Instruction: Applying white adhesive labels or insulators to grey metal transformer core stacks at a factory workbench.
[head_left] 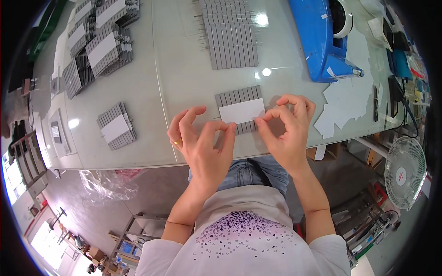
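A small row of grey strips lies side by side on the table before me. Across its middle runs a white rectangular label, lying at a slight tilt. My left hand pinches thumb and index finger together at the label's lower left corner, the other fingers raised. At its lower right corner, my right hand makes a similar pinch. The fingertips hide both corners. Farther off, beyond my hands, sits a larger block of grey strips with thin wires sticking out of its sides.
One labelled grey bundle rests to the left, with several stacked bundles behind it. A blue tape dispenser stands at the back right beside white sheet scraps and a black pen. A fan stands past the table's right edge.
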Demonstrator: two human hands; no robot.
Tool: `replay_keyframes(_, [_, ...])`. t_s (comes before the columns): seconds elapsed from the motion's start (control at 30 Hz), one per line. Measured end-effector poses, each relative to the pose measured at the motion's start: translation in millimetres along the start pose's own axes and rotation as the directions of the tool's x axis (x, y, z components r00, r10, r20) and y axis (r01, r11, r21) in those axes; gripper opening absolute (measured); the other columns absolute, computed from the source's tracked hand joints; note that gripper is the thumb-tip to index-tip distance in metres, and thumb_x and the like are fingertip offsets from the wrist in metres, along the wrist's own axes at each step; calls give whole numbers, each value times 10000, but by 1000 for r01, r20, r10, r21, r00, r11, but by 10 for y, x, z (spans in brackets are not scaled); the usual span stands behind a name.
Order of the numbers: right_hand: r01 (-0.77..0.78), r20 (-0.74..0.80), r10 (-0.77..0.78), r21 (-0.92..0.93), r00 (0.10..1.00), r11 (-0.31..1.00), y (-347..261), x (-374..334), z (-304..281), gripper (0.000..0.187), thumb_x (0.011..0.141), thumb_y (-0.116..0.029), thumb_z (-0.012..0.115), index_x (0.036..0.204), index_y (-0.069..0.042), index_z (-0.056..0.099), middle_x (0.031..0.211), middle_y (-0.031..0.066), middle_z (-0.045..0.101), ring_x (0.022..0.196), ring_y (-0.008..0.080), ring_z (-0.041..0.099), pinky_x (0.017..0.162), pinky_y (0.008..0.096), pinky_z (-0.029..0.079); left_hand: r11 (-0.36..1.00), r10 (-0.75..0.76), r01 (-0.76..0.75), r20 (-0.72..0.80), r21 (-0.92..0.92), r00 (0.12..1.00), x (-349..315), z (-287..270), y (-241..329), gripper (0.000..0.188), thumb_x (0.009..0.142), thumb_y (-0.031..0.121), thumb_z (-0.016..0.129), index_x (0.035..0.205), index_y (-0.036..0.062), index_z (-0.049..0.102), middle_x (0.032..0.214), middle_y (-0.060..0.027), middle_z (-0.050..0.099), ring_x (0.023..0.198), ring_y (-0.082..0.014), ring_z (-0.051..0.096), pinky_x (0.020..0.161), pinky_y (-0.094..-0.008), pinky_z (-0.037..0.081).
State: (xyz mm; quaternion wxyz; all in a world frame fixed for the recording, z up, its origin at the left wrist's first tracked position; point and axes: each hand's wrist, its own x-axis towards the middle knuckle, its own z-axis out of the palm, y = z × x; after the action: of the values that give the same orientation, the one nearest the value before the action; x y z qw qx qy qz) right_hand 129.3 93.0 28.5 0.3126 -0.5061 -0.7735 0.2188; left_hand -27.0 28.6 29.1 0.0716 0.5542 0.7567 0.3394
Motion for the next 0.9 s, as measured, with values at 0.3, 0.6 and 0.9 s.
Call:
replay_keyframes(0.3, [-76,59,72,71,996,995,5,-3,-81,207,738,-25,748,878,-71,602,1103,92,516,1072,294,422,911,379,372,998,-27,26,25,56,999,-29,-21,5,258,734,166,818,893,129,619,1277,-136,459,1218,-361,353,984,-469,278])
replay_keyframes(0.6, [53,16,-52,-43,999,998,-34,-203,-164,271,805,-24,627,1062,-95,672,1252,114,521,1118,327,444,953,396,380,959,279,-279,17,43,960,-198,-240,-306,300,741,124,764,1030,132,688,1255,-109,519,1211,-341,385,1002,-447,313])
replay_keyframes(0.9, [231,208,-185,-226,960,946,-308,-475,178,452,912,-390,567,1298,-167,643,1489,180,404,1278,386,349,1025,463,300,829,438,-502,270,246,857,-218,-263,-406,336,876,262,633,1200,195,686,1418,-66,490,1315,-312,353,999,-435,315])
